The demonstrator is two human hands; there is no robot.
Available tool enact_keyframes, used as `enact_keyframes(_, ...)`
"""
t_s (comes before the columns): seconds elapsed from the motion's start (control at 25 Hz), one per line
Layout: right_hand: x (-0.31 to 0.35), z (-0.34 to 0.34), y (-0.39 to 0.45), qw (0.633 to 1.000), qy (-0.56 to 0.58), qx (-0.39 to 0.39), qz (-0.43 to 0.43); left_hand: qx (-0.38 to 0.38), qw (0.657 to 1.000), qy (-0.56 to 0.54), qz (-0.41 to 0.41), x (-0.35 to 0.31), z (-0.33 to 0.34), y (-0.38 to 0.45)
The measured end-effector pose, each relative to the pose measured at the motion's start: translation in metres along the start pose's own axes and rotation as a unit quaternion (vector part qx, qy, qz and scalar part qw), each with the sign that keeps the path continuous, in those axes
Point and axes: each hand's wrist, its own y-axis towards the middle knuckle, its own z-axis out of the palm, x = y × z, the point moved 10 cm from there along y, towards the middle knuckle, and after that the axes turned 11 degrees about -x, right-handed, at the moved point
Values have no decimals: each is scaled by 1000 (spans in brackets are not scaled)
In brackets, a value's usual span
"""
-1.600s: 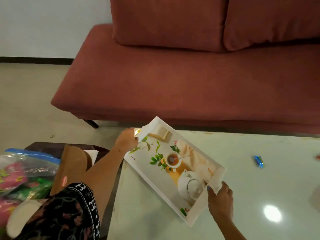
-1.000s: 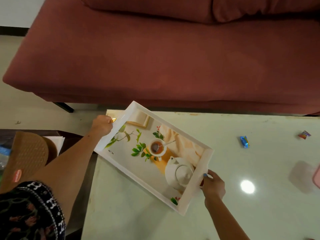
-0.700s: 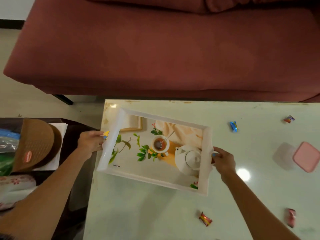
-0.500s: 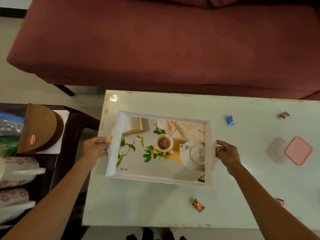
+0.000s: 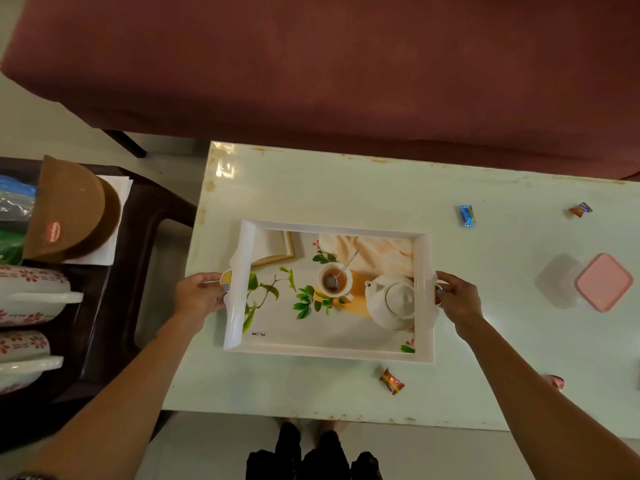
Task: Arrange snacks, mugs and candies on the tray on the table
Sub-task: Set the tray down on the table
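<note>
A white tray (image 5: 330, 352) with a printed teapot-and-cup picture lies square on the pale green table (image 5: 311, 188). My left hand (image 5: 197, 296) grips its left handle and my right hand (image 5: 457, 297) grips its right handle. Nothing real lies in the tray. Wrapped candies lie loose on the table: a red one (image 5: 391, 381) in front of the tray, a blue one (image 5: 467, 215) behind it to the right, another red-and-purple one (image 5: 580, 210) farther right. Two white mugs with red flowers (image 5: 31, 296) stand on the dark side table at the left.
A pink-lidded clear box (image 5: 602, 282) stands at the table's right. A brown round snack pack (image 5: 67, 209) and coloured bags sit on the dark side table (image 5: 138, 216) to the left. A red sofa (image 5: 346, 64) runs behind the table.
The tray swung from a tilted diagonal at the table's left corner to lie square and flat farther onto the table. Both hands stayed on its handles.
</note>
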Motion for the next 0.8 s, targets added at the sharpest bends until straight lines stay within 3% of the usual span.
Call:
enact_keyframes(0.28,2,-1,1,999,-16,-27,-10,-19,1000,16,9,6,0,12)
enact_keyframes(0.52,32,-11,-23,989,-111,-66,-72,-90,987,116,63,-4,-22,3)
enact_keyframes(0.68,94,-15,-74,979,-101,-59,-167,-87,996,1,35,-20,-58,-42)
enact_keyframes(0.8,160,-7,-137,974,-36,-3,-224,-82,989,-111,54,-40,-109,-90)
